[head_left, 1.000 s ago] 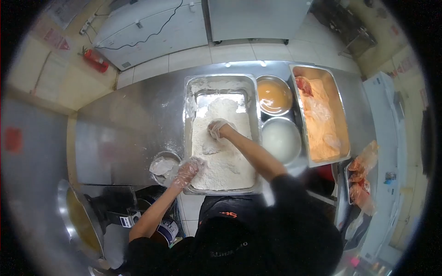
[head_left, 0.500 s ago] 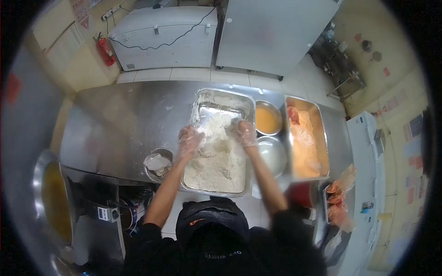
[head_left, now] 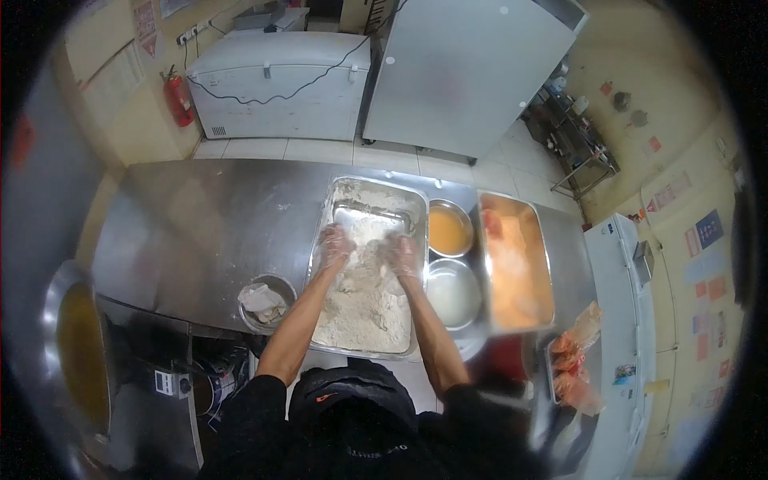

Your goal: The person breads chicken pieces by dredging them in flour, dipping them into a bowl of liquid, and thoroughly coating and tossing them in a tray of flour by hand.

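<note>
A deep metal tray of pale flour lies in front of me on the steel table. My left hand, in a clear plastic glove, reaches over the tray's left side with its fingers at the flour. Opposite it, my right hand is gloved too and sits inside the right wall, close to the flour. Motion blur and flour smear the fingers of both hands, so their grip is unclear. Between the hands the flour is heaped, and I cannot make out any piece in it.
Right of the tray stand a bowl of orange liquid, a bowl of whitish liquid and a tray of orange-coated food. A small bowl with a white cloth-like item stands left. A wide pan of yellow liquid is at lower left.
Both hands have come closer together over the flour, the right one moving inward from the tray's right rim. The camera view has shifted, so the table appears lower.
</note>
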Available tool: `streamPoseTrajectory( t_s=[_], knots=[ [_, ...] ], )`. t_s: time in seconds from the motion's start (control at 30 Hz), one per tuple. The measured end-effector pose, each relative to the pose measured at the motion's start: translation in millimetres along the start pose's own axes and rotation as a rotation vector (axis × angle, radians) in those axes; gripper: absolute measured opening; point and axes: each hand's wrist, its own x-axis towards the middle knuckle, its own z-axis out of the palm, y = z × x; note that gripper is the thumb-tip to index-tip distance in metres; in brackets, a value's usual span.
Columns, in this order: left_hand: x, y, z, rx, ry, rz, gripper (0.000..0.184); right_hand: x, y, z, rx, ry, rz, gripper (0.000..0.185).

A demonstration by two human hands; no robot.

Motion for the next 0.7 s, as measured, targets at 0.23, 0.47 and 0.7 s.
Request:
streamPoseTrajectory(
  t_s=[0.23,0.47,0.7],
  knots=[
    [10,15,-14,0.064,0.034,0.126,0.027,14,16,10,0.711,-0.030,-0.076,0.030],
    [32,14,22,0.343,0.165,0.173,0.032,40,8,-5,-0.162,0.047,-0.345,0.032],
    [62,2,43,0.192,-0.086,-0.101,0.037,62,-30,-34,-0.039,0.011,-0.180,0.026]
  ],
)
